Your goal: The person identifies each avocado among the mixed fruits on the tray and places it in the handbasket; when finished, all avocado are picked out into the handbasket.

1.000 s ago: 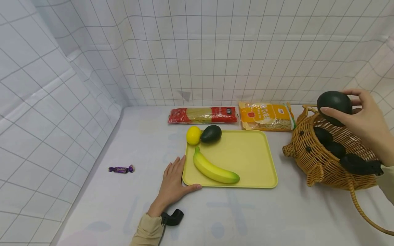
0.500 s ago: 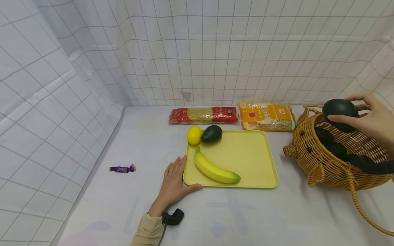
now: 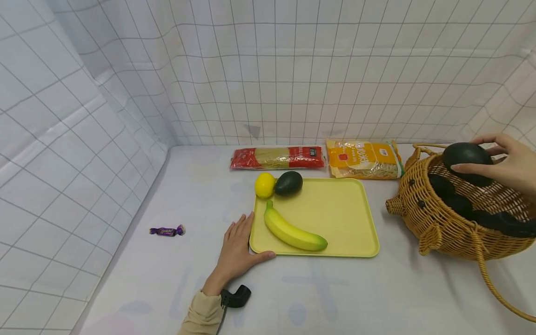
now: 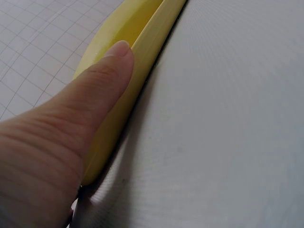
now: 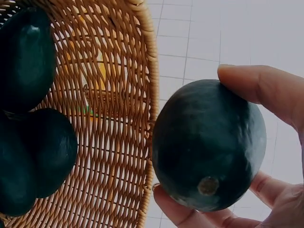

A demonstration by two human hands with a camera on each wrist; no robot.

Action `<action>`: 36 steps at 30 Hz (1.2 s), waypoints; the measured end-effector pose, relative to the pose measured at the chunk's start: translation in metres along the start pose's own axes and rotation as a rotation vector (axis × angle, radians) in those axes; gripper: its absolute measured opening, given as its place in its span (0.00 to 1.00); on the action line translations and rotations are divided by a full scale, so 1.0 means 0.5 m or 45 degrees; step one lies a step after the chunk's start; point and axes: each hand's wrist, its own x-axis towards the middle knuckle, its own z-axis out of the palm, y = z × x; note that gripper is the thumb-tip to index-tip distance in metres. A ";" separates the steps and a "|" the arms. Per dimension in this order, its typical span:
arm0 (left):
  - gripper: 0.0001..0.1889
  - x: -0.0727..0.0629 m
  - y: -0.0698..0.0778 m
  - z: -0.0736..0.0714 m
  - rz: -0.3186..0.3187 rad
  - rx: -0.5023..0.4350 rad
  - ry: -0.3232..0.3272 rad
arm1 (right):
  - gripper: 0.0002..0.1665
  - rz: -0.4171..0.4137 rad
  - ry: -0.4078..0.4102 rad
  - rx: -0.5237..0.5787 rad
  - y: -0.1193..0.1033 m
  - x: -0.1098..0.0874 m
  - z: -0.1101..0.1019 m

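My right hand [image 3: 512,160] grips a dark green avocado [image 3: 468,164] between thumb and fingers, over the mouth of a wicker basket [image 3: 418,218] with an animal's face. In the right wrist view the held avocado [image 5: 209,147] overlaps the basket's rim, and several more avocados [image 5: 28,61] lie inside. My left hand [image 3: 236,253] rests at the near left corner of a yellow tray [image 3: 343,218], fingers straight along its side and thumb [image 4: 107,71] on its front edge. A banana [image 3: 293,232], a lemon [image 3: 264,185] and another avocado [image 3: 289,183] lie on the tray.
Behind the tray lie a red pack of noodles [image 3: 276,157] and an orange pack of noodles [image 3: 363,159]. A purple wrapped candy [image 3: 167,231] is at the left. The basket's rope handle [image 3: 494,284] trails over the table's front right.
My right hand has moved right and down with the avocado, lower over the basket's mouth. The left hand and the tray stay in place.
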 end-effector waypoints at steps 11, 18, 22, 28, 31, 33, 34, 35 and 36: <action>0.60 -0.001 0.004 -0.003 0.001 -0.003 0.001 | 0.33 -0.017 -0.048 -0.087 0.008 -0.002 -0.010; 0.60 -0.001 0.003 -0.003 0.008 -0.004 0.004 | 0.34 -0.049 -0.023 -0.113 0.019 -0.005 -0.016; 0.60 0.000 0.003 -0.003 0.007 -0.007 0.000 | 0.21 -0.080 0.041 -0.037 0.040 0.002 -0.015; 0.61 0.000 0.003 -0.003 0.011 -0.007 0.003 | 0.22 -0.069 0.058 -0.011 0.023 -0.004 -0.006; 0.61 0.000 0.003 -0.002 0.011 -0.008 0.005 | 0.23 -0.068 0.039 -0.038 -0.006 -0.015 0.000; 0.61 -0.001 0.003 -0.002 0.010 -0.010 0.006 | 0.23 -0.084 0.016 -0.037 -0.027 -0.022 0.005; 0.61 -0.001 0.003 -0.002 0.009 -0.009 0.005 | 0.22 -0.099 0.006 -0.030 -0.037 -0.026 0.008; 0.61 -0.001 0.003 -0.002 0.008 -0.008 0.004 | 0.22 -0.115 0.000 -0.028 -0.046 -0.029 0.012; 0.61 -0.001 0.003 -0.002 0.006 -0.007 0.003 | 0.24 -0.138 -0.008 -0.018 -0.056 -0.032 0.017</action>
